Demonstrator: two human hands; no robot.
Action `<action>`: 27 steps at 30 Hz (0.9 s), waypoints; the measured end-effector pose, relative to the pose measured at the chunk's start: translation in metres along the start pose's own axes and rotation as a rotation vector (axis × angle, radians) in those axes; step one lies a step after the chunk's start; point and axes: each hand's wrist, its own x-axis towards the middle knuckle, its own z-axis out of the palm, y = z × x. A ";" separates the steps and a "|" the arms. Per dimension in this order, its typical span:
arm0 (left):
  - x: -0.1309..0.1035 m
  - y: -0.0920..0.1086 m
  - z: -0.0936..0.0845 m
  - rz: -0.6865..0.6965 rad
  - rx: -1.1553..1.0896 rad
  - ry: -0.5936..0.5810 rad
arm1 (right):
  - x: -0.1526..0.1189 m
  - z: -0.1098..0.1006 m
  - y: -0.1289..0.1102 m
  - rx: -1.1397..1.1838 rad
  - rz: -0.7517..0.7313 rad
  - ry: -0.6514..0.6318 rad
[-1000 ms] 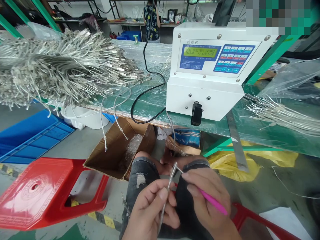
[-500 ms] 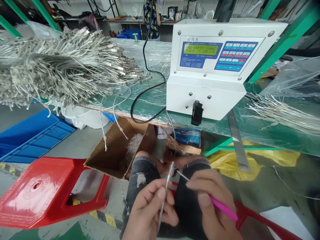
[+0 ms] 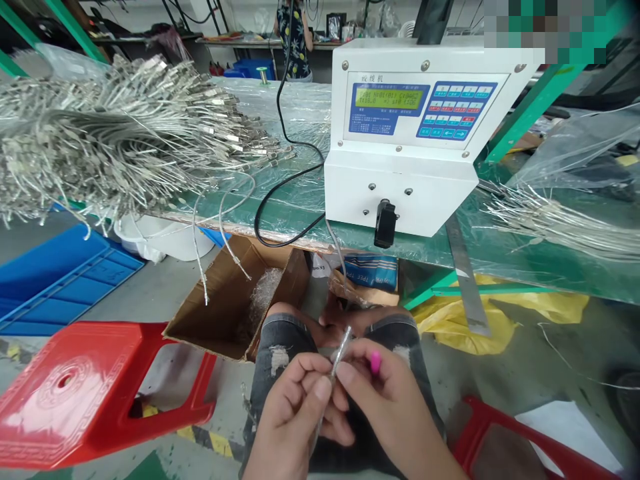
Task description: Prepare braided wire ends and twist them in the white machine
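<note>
My left hand is closed round a thin silvery braided cable whose upper end points up and away over my lap. Against the same cable, thumb and fingers of my right hand pinch from the right, just above the left thumb. The pink handle of a thin tool shows end-on between the right fingers; its metal tip is hidden. Both hands are close together above my knees.
A white machine stands on the green bench. Cable bundles lie left and right. Below are a cardboard box, a red stool and a blue crate. A metal ruler overhangs the bench edge. Someone stands behind.
My right hand has moved left onto the cable, and the pink tool has turned so its handle points away. The left hand keeps its hold. The view has shifted slightly.
</note>
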 end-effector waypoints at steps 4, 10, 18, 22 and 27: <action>-0.001 0.001 0.000 -0.005 0.020 -0.005 | 0.001 -0.004 -0.005 -0.049 0.029 -0.001; 0.002 -0.003 -0.003 -0.005 0.029 -0.025 | 0.000 -0.006 -0.007 -0.122 0.128 -0.010; 0.004 -0.006 -0.007 0.012 -0.068 -0.082 | 0.002 -0.002 -0.007 0.010 0.202 0.015; 0.004 -0.005 -0.007 0.011 -0.069 -0.077 | 0.000 -0.001 -0.006 0.071 0.195 0.007; 0.005 -0.006 -0.006 -0.002 -0.051 -0.079 | 0.002 -0.003 -0.009 0.016 0.184 -0.028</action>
